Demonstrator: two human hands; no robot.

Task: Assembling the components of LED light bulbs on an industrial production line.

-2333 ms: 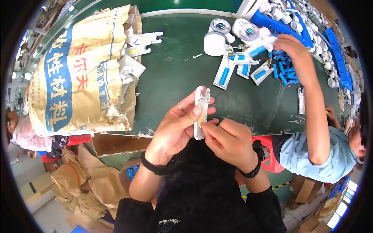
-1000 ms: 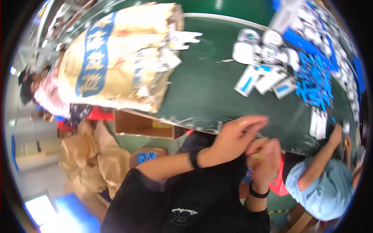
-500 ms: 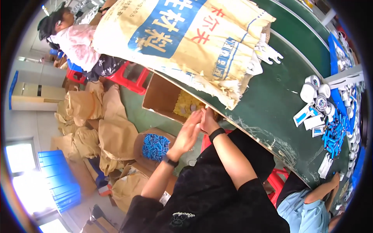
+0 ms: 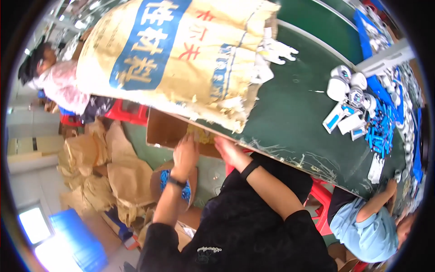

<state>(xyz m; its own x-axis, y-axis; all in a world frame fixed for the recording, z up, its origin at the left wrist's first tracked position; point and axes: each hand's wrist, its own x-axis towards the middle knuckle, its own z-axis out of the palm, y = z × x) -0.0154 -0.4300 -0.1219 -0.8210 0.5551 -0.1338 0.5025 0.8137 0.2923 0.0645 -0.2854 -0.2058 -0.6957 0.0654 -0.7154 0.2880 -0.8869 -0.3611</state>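
Note:
My left hand (image 4: 186, 156) reaches over the near rim of a cardboard box (image 4: 164, 128), its fingers stretched toward the small yellow pieces (image 4: 204, 135) inside. What its fingertips touch is hidden. My right hand (image 4: 229, 153) is beside the box's right end, just below the table edge, with fingers extended and nothing visible in it. A gap separates the two hands. Above the box, a large cream woven sack (image 4: 199, 68) with a blue band lies on the green table (image 4: 294, 109), its frayed mouth toward the right. White plastic parts (image 4: 276, 51) stick out near that mouth.
White round parts (image 4: 339, 84) and a heap of blue cylinders (image 4: 379, 129) lie at the table's right. A carton of blue cylinders (image 4: 186, 194) stands below my left hand. Brown sacks (image 4: 129, 181) crowd the left floor. Co-workers sit at far left and lower right.
My hands, pressed together before, have parted. The left now reaches into the box; the right is at its right end. The view has shifted, so the table and sack appear further left.

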